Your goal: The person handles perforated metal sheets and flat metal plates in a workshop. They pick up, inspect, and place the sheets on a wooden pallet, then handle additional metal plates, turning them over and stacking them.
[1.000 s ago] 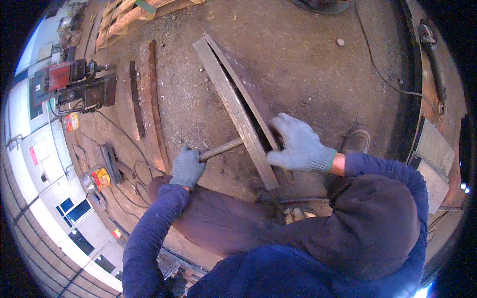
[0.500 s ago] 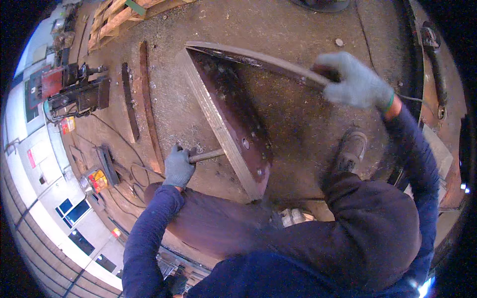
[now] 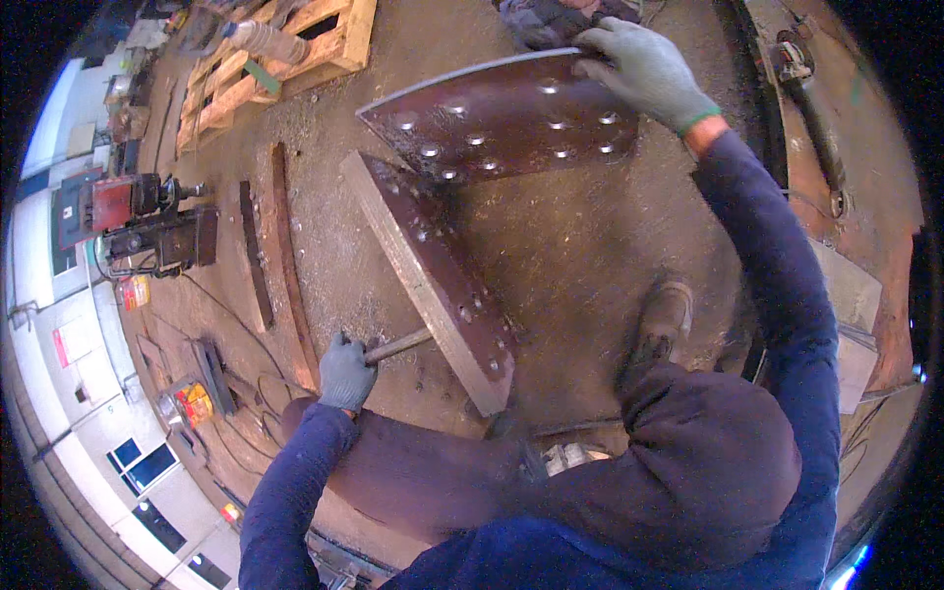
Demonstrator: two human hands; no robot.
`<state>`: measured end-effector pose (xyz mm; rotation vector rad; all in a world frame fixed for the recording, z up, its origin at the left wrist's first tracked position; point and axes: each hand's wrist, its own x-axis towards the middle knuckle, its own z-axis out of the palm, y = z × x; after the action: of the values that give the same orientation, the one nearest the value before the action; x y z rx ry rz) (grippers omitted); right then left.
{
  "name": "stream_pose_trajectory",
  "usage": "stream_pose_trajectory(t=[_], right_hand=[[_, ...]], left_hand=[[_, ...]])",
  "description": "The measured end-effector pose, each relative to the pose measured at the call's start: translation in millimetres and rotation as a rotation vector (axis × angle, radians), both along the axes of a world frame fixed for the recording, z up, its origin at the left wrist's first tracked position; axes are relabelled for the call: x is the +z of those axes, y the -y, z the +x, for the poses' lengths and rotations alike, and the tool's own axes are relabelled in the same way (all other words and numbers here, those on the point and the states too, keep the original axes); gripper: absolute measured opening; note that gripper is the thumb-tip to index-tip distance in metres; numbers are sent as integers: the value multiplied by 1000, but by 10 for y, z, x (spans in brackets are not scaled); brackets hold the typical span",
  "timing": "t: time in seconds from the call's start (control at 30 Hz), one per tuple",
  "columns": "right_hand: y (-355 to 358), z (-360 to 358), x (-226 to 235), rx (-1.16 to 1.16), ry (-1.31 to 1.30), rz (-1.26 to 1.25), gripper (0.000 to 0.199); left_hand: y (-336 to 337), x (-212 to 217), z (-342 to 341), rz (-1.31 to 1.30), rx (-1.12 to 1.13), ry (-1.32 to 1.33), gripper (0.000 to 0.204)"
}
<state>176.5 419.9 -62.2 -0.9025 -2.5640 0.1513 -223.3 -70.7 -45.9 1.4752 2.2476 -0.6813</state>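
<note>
Far plate: tilting at upper middle of the frame, turning a dark, drilled face toward the lower edge.
Near plate: slanting through the centre, showing a pale edge on its left and a drilled face on its right.
Right hand: gripping far plate at its upper right corner, curling fingers over the edge.
Left hand: clasping the end of rod at left of centre, wrapping fingers round it.
Rod: reaching near plate's pale edge, not showing how it joins there.
Gap between plates: spreading wide toward the right, so looking done as a parting; perhaps touching near upper left, cannot tell.
Grips: not yet letting go of far plate or rod, so apparently leaving a release undone.
Far plate, since half a second ago: swinging from nearly edge-on to broad-faced, shifting higher.
Right hand, since then: travelling up and leftward.
Left hand, since then: still grasping rod, sitting slightly lower.
Pallet: showing more at upper left, suggesting a shifting view.
</note>
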Motion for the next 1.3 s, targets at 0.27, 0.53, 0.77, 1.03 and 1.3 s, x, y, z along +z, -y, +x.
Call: stream_pose_trajectory(t=[0.27,0.53,0.77,1.03,1.3], right_hand=[[192,-140,41,-17,-124,-32,50],[814,732,126,-292,-357,-363,39],[1239,1245,124,-398,-220,-653,34],[1592,-91,161,115,-192,-373,51],[811,1709,1360,-268,-373,-183,38]], left_hand=[[94,-28,134,92,10,111,22],[-51,78,240,93,38,181,24],[-498,500,542,173,-134,197,25],[-606,701,928,126,-141,107,29],[-2268,1087,2246,99,-683,439,41]])
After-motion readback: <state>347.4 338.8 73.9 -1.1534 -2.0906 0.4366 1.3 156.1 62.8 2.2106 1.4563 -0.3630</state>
